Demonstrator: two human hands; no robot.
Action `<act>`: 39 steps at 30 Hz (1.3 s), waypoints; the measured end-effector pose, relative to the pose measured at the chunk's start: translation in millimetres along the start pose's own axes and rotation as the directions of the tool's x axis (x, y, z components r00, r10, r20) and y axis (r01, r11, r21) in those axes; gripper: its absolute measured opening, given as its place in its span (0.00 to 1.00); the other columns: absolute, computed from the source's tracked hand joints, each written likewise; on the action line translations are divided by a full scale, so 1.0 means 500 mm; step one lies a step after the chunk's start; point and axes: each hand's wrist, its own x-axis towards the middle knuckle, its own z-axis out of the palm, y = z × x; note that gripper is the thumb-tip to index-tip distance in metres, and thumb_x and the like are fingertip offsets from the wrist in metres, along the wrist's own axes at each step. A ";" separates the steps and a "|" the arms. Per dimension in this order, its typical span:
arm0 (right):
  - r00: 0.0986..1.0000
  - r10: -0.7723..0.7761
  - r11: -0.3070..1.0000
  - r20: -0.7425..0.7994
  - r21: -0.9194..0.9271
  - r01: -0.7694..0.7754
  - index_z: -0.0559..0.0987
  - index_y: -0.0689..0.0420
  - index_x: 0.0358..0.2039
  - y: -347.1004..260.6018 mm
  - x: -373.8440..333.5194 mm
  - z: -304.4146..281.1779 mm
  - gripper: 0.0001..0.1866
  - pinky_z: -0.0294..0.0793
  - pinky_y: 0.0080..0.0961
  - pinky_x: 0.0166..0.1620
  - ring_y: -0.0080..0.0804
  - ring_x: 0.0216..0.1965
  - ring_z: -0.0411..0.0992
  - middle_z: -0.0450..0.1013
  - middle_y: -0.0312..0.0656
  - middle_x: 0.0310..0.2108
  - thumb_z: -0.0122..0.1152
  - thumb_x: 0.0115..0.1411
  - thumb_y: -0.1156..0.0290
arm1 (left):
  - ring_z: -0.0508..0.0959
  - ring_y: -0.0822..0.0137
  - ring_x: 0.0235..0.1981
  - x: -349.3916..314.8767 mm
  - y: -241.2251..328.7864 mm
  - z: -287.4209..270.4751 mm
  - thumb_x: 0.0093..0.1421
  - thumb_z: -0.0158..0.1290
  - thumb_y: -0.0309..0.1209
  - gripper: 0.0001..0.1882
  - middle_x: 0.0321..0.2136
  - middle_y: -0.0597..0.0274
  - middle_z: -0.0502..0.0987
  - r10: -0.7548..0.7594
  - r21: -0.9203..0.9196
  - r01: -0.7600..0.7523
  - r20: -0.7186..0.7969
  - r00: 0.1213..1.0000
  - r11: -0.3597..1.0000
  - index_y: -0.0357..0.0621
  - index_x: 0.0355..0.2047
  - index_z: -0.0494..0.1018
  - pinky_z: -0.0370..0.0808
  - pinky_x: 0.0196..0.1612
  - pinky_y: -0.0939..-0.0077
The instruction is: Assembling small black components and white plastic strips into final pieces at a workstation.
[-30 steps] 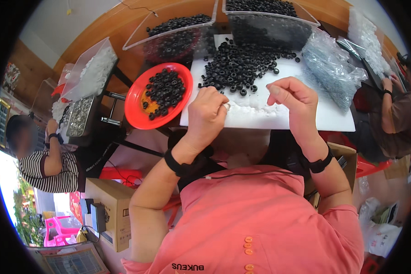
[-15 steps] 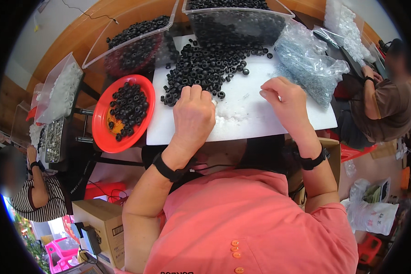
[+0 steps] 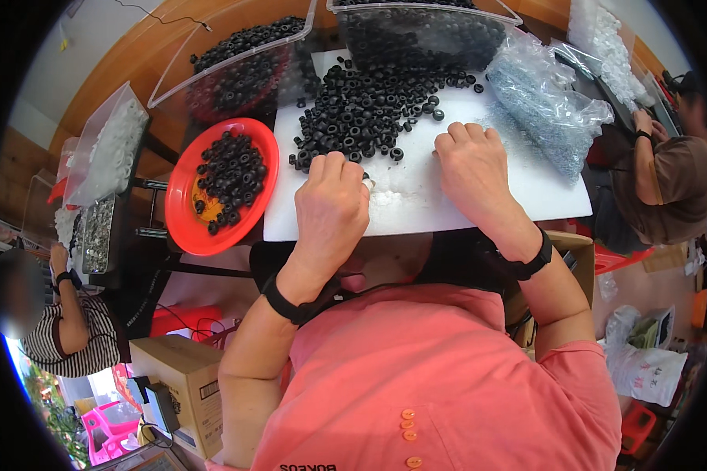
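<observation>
Small black ring-shaped parts [image 3: 353, 110] lie heaped on a white board [image 3: 404, 212]. At the near edge of that heap, my left hand [image 3: 330, 200] is closed, and a small white piece shows beside its thumb. What the fingers hold is mostly hidden. To its right, my right hand [image 3: 475, 173] hovers at the board with fingers curled down; its fingertips face away, so anything in them is out of sight. Between the two hands lies a little patch of small white bits [image 3: 386, 194].
A red plate [image 3: 182, 224] of black rings stands left of the board. Behind are two clear bins [image 3: 236, 69] [image 3: 424, 43] of black parts. A clear bag of small grey-blue pieces [image 3: 546, 110] lies at the right. Co-workers sit at left [image 3: 71, 330] and right [image 3: 668, 177].
My right hand has moved left, and its fingers have turned downward toward the board. My left hand stays closed near the black heap. The whole view has shifted slightly.
</observation>
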 end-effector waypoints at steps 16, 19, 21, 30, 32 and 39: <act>0.961 -0.074 0.945 -0.266 0.290 0.153 0.74 0.57 0.25 0.018 -0.018 0.019 0.07 0.63 0.36 0.39 0.40 0.37 0.69 0.69 0.40 0.29 0.60 0.43 0.80 | 0.73 0.58 0.31 0.005 0.013 -0.007 0.51 0.54 0.16 0.08 0.28 0.56 0.71 -0.004 -0.113 0.003 -0.004 1.000 0.994 0.35 0.33 0.74 0.72 0.33 0.69; 0.968 -0.072 0.950 -0.239 0.279 0.140 0.75 0.56 0.25 0.017 -0.017 0.019 0.07 0.64 0.36 0.39 0.40 0.37 0.69 0.70 0.40 0.29 0.61 0.43 0.80 | 0.73 0.68 0.29 -0.012 0.019 -0.028 0.53 0.54 0.15 0.07 0.28 0.61 0.71 -0.192 -0.381 0.224 0.121 0.974 0.897 0.32 0.34 0.75 0.70 0.34 0.76; 0.979 -0.039 0.957 -0.202 0.273 0.094 0.75 0.56 0.25 0.014 -0.016 0.018 0.07 0.64 0.36 0.40 0.40 0.36 0.70 0.70 0.40 0.29 0.61 0.44 0.80 | 0.72 0.69 0.27 -0.017 0.020 -0.037 0.54 0.56 0.17 0.07 0.27 0.62 0.72 -0.258 -0.501 0.282 0.118 0.959 0.819 0.35 0.34 0.76 0.70 0.32 0.77; 0.988 0.019 0.964 -0.154 0.265 0.023 0.77 0.57 0.24 0.007 -0.012 0.018 0.04 0.65 0.36 0.40 0.40 0.36 0.70 0.71 0.40 0.28 0.61 0.45 0.79 | 0.76 0.75 0.29 -0.032 0.001 -0.075 0.62 0.55 0.21 0.08 0.32 0.61 0.80 -0.507 -0.832 0.551 0.449 0.736 0.063 0.32 0.41 0.78 0.69 0.25 0.85; 0.989 0.023 0.966 -0.143 0.258 0.014 0.78 0.56 0.24 0.008 -0.011 0.020 0.04 0.65 0.36 0.40 0.40 0.36 0.70 0.71 0.40 0.28 0.62 0.45 0.79 | 0.77 0.74 0.30 -0.033 -0.004 -0.076 0.63 0.55 0.21 0.09 0.33 0.59 0.80 -0.484 -0.841 0.541 0.477 0.733 -0.009 0.30 0.42 0.77 0.70 0.25 0.84; 0.994 0.081 0.967 -0.080 0.249 -0.059 0.79 0.55 0.26 0.008 -0.008 0.018 0.05 0.65 0.36 0.41 0.39 0.37 0.71 0.72 0.40 0.29 0.66 0.47 0.76 | 0.78 0.72 0.31 -0.031 -0.009 -0.080 0.64 0.55 0.21 0.10 0.33 0.55 0.80 -0.496 -0.826 0.543 0.539 0.680 -0.152 0.29 0.45 0.76 0.72 0.26 0.83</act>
